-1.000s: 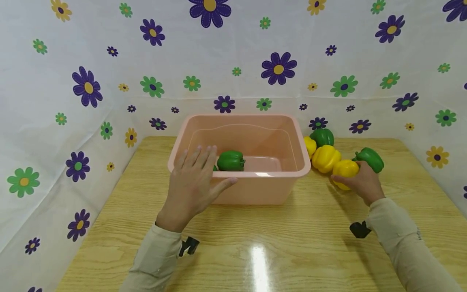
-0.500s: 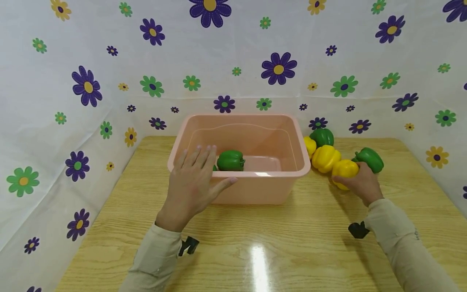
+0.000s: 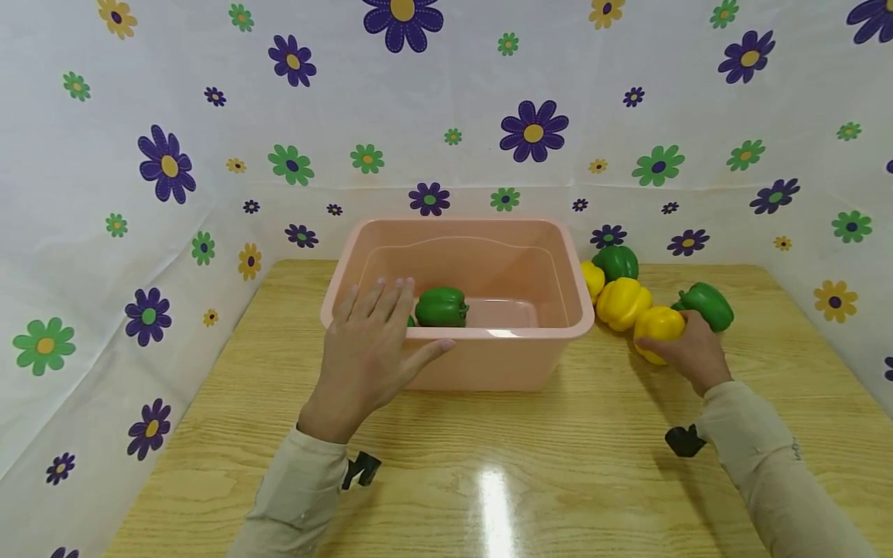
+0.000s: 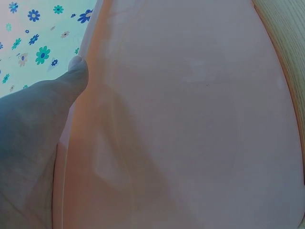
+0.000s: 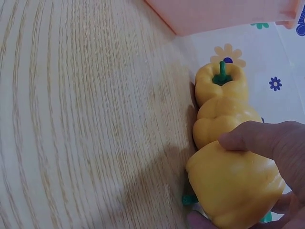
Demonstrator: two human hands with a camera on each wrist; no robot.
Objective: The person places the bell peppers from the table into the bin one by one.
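While the head view is read, I note my right hand point(image 3: 692, 350) gripping one yellow pepper point(image 3: 660, 325). From this grip, two other yellow peppers point(image 3: 624, 304) and one green pepper point(image 3: 617, 263) lie leftward and beyond; a second green pepper point(image 3: 709, 305) sits just beyond, rightward. My left hand point(image 3: 363, 349), fingers extended and spread, is at the near rim of one pink bin point(image 3: 488, 363) containing one clearly visible pepper, green point(image 3: 439, 308). Left wrist view: thumb at the rim. Right wrist view: two yellow peppers line up past the held one.
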